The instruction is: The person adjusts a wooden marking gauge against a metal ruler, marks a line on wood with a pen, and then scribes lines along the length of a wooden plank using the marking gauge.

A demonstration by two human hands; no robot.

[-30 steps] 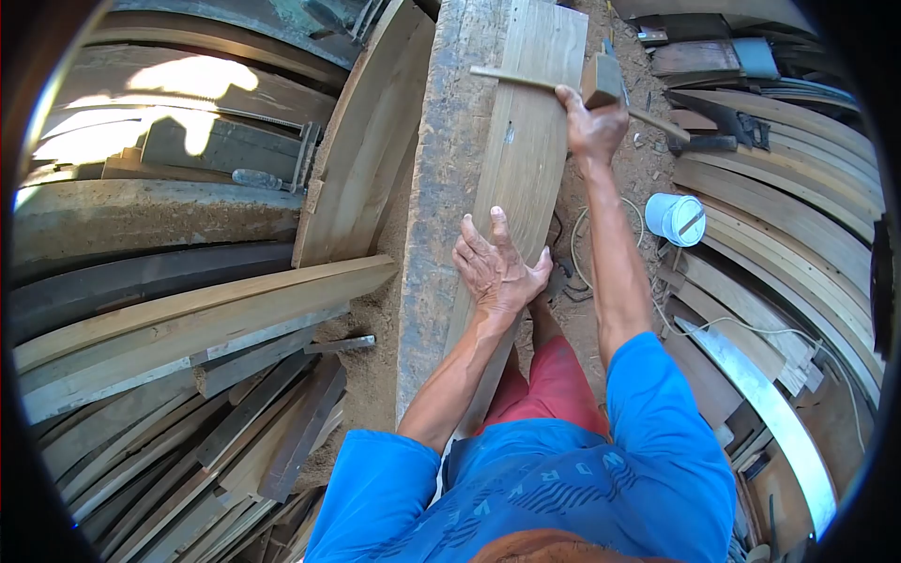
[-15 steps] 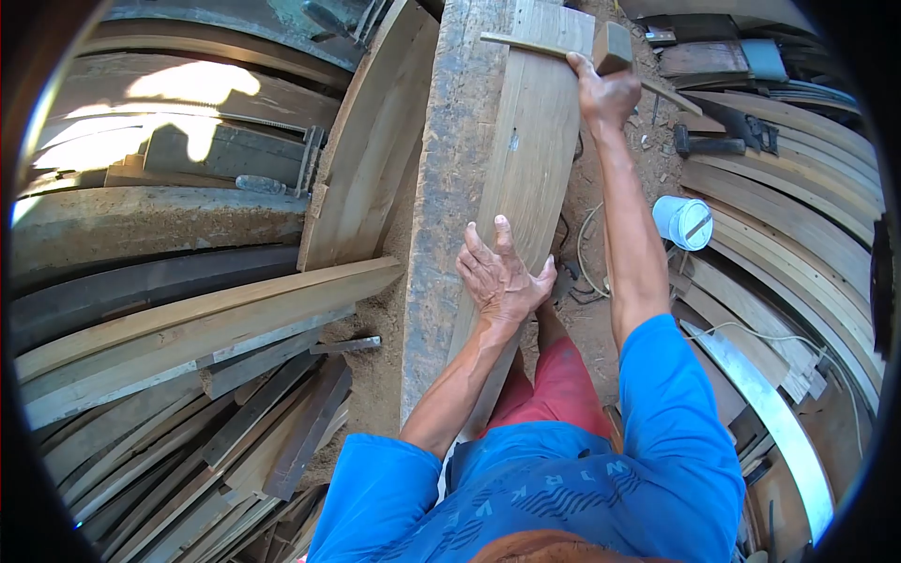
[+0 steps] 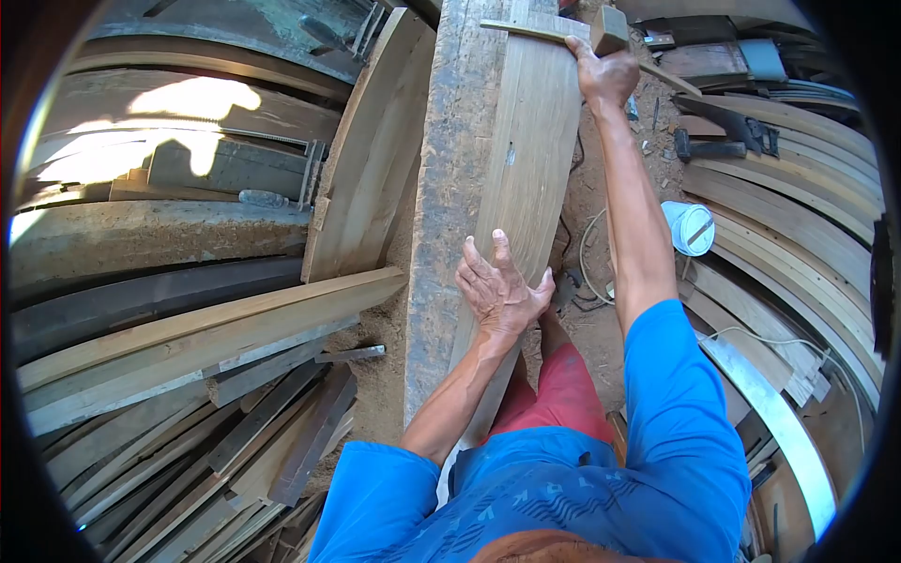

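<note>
A long wooden board (image 3: 535, 122) lies on the worn wooden workbench (image 3: 449, 178) and runs away from me along its right edge. Palm down near the board's close end, my left hand (image 3: 502, 296) rests on it with the fingers spread. Farther off, my right hand (image 3: 605, 80) is closed on a wooden marking gauge, whose block (image 3: 610, 30) sits against the board's right side. The gauge's thin beam (image 3: 526, 30) crosses the board's face, and its other end sticks out to the right past my hand.
Right of the bench are a hammer (image 3: 709, 148), a dark-handled saw (image 3: 760, 136) and a white-and-blue bucket (image 3: 690, 228) beside stacked planks (image 3: 798, 253). On the left, a wide curved board (image 3: 375, 141), a long beam (image 3: 216, 328) and piled offcuts (image 3: 282, 441) come close to the bench.
My right hand has slid a little farther away along the board with the marking gauge. My left hand stays at the same place on the board. The whole view has shifted slightly.
</note>
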